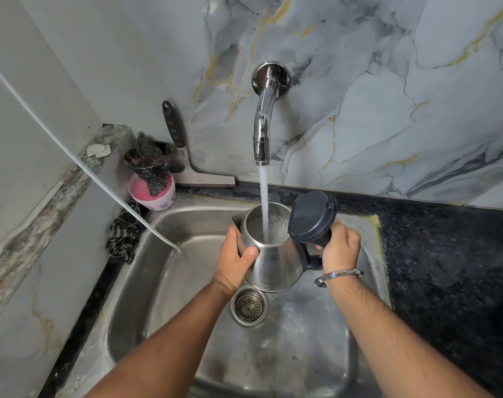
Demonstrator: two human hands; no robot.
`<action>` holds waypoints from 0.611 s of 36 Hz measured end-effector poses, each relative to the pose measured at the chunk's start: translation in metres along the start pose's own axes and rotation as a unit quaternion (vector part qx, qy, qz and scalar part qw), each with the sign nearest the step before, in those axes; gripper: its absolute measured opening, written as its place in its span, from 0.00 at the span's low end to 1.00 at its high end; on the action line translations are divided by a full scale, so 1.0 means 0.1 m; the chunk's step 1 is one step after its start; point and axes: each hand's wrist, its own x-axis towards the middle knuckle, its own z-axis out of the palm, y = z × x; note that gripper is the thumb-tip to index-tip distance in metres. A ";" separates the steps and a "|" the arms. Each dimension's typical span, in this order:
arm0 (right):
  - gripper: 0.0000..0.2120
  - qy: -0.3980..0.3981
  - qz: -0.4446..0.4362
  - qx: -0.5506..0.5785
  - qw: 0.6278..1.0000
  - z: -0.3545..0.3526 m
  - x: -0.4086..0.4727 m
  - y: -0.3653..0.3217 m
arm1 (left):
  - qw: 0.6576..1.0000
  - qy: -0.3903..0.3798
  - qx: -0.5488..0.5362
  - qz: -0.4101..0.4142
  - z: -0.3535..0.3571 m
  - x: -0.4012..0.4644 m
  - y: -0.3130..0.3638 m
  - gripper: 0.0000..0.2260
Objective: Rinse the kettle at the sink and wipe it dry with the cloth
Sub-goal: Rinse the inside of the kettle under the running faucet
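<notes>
Kettle (273, 265) up over the steel sink (147, 282), lid (312, 215) flipped back, tap (263, 119) running straight into the mouth, water bubbling inside. Dark speckled table (445, 254) runs along the right, w/ the wall behind it. Checked cloth (124, 234) bunched at the sink's left rim, untouched, so drying's not begun. Left hand (236, 262) wrapped round the body near the spout, thumb across the front, fingers behind. Right hand (340, 248) closed on the black handle (316, 254), bangle (339, 275) on that wrist. Pink tub (154, 193) and a squeegee (187, 159) sit back-left by the wall. Rinse stage, I'd say. To do it well: keep the stream centred, part-fill only, swirl, tip out over the drain (248, 305). Base prob has elec contacts, so keep the underside away from the flow. Wet steel's slippery; grip firm.
</notes>
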 end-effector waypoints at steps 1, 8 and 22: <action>0.15 0.001 0.001 0.001 1.000 0.00 0.00 0.00 | 1.000 0.002 0.000 0.001 0.00 0.00 0.00 0.27; 0.14 0.005 -0.002 0.009 1.000 -0.01 0.00 0.04 | 1.000 0.014 -0.007 0.003 0.02 0.01 -0.03 0.22; 0.20 -0.012 -0.024 0.001 1.000 -0.02 0.04 0.05 | 1.000 0.028 -0.007 0.009 0.05 0.04 -0.07 0.20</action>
